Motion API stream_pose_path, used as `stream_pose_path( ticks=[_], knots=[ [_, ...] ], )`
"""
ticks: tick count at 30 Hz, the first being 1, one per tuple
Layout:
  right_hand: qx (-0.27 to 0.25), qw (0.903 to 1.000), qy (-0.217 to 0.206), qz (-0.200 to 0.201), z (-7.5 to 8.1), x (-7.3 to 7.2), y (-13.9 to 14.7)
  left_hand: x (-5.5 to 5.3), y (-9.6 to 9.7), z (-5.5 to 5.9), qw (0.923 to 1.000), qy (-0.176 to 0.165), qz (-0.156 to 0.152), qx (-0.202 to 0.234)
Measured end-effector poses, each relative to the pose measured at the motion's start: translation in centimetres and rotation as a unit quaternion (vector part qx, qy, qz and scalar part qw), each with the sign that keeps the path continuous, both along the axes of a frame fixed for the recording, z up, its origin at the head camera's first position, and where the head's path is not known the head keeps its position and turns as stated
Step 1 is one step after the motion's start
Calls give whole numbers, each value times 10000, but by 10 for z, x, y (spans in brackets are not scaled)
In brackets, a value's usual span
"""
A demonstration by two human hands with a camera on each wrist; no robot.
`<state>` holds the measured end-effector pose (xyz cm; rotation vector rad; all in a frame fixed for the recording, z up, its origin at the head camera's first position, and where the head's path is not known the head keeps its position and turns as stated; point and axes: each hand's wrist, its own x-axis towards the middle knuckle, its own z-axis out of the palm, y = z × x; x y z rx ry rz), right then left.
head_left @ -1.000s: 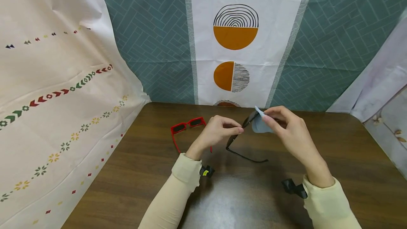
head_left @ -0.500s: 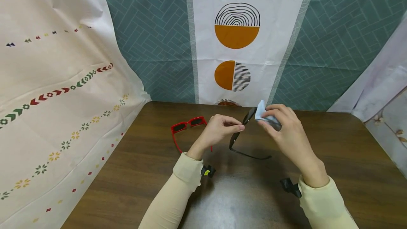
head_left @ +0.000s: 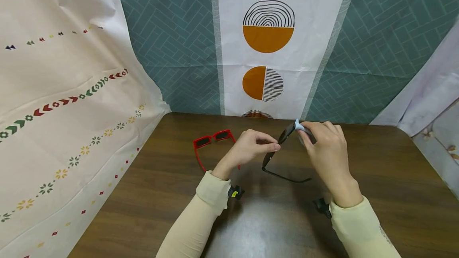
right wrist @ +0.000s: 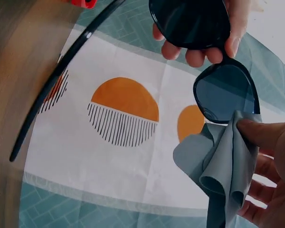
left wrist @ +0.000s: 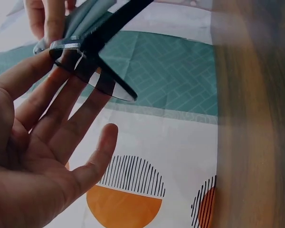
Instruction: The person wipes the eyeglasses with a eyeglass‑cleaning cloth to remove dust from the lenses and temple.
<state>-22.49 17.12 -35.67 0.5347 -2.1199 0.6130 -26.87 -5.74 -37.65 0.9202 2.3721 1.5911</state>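
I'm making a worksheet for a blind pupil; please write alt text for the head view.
A person's left hand holds black sunglasses by the bridge while the right hand pinches a pale blue cloth against their far end. Red sunglasses lie to the left on a brown table, before patterned fabric.

The left hand (left wrist: 50,137) holds black sunglasses (left wrist: 91,43), its fingers reaching one lens (left wrist: 102,80); at top left, the right hand (left wrist: 51,21) grips a folded grey-blue cloth (left wrist: 89,18) close by. Behind hangs patterned fabric (left wrist: 175,76), beside a brown wooden surface (left wrist: 251,123)
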Motion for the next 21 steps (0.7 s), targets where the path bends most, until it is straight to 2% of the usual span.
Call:
stream_pose_path(
  ticks=[3,7,16,21],
  knots=[
    [100,9995,309,-7,-1,-1,0,1,0,1,9999,-119,-6,-123],
    [102,9992,399,-10,-1,-1,0,1,1,2,9996,-179,-31,-233],
    [73,9987,493,-102,-1,-4,3,-1,-5,4,9994,-229,168,200],
    [-22,9987,480,-151,0,-6,9,-1,-10,6,9980,-394,183,449]
  ],
)
